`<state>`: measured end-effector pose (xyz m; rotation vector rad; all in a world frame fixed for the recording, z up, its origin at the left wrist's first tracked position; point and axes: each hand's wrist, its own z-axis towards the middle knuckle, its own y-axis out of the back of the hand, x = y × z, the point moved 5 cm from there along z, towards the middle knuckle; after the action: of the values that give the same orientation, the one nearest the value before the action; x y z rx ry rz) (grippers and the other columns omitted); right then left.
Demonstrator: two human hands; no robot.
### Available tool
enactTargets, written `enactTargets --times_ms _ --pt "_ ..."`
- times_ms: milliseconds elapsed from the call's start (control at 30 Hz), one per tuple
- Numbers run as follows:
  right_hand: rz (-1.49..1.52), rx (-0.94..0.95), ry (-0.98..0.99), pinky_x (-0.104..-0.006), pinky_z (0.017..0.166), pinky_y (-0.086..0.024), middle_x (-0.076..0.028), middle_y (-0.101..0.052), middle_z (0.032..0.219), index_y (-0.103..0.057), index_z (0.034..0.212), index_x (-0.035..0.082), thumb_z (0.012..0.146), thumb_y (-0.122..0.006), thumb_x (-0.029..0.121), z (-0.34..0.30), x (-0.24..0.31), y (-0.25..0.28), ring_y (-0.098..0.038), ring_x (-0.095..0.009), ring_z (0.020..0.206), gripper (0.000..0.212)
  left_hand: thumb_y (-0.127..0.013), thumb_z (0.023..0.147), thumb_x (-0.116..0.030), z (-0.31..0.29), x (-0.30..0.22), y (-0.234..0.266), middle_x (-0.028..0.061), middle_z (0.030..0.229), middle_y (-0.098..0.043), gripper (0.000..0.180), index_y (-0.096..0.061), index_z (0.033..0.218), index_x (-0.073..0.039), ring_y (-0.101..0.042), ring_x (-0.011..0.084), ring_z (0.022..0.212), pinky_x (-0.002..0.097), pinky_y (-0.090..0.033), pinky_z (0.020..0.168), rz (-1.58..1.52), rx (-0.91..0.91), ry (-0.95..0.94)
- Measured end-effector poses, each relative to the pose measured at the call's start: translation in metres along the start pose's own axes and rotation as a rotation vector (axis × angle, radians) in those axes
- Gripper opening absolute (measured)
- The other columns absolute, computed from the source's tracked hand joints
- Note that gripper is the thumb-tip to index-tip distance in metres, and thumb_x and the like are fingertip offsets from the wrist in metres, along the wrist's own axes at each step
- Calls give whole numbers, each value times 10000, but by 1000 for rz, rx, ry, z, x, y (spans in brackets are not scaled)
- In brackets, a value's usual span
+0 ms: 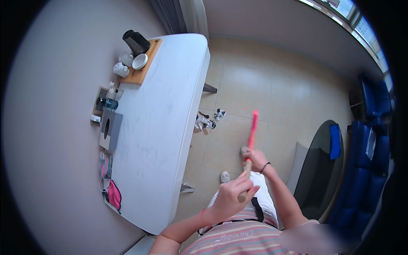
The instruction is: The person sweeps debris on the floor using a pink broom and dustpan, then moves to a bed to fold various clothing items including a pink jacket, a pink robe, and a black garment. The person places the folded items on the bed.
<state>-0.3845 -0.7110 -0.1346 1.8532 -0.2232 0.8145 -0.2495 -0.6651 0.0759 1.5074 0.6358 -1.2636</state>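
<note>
Both hands grip a long stick (252, 134), tan at the near end and bright pink-red along its far part. My left hand (231, 196) is closed round the tan end in front of my waist. Farther along, my right hand (256, 160) is wrapped round the stick near where the colour changes. The stick points away from me, down over the tiled floor, and its far tip is blurred, so I cannot tell what head it has. To its left, crumpled black-and-white litter (205, 122) with brown scraps lies on the floor beside the table.
A white table (155, 127) runs along the left wall. On it are a wooden tray (138, 76) with a black jug and white cups, a tissue box (111, 130) and a pink pouch (114, 195). At right stand a dark oval table (316, 174) and a blue sofa (361, 170).
</note>
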Motion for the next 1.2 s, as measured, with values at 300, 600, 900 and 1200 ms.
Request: enactTargets --times_ms 300,600,900,1200 --pt "-173 209 -480 -428 690 -536 -148 -679 783 -720 785 120 664 -667 255 43 -227 -21 -659 -335 771 189 -612 909 -162 119 164 -108 82 738 -654 215 -658 817 27 -614 144 709 281 -477 699 -327 -167 343" --pt "246 74 105 -448 666 -518 -133 -621 804 -670 740 122 647 -663 230 225 -78 -45 -633 -350 763 143 -592 880 -68 185 97 22 175 655 -607 218 -617 697 48 -610 281 595 336 -522 714 274 -401 309" --pt "644 133 424 -428 660 -475 -115 -582 776 -552 675 64 691 -665 169 280 -31 -21 -586 -336 750 155 -687 798 -101 226 78 -3 134 631 -546 222 -538 649 -30 -572 340 577 422 -477 536 617 -287 196" --pt "194 200 321 -431 686 -511 -89 -598 784 -636 711 110 731 -654 256 161 -29 128 -625 -317 760 148 -693 789 -91 231 -45 12 113 660 -545 201 -530 686 -34 -626 328 680 383 -560 738 238 -34 192"
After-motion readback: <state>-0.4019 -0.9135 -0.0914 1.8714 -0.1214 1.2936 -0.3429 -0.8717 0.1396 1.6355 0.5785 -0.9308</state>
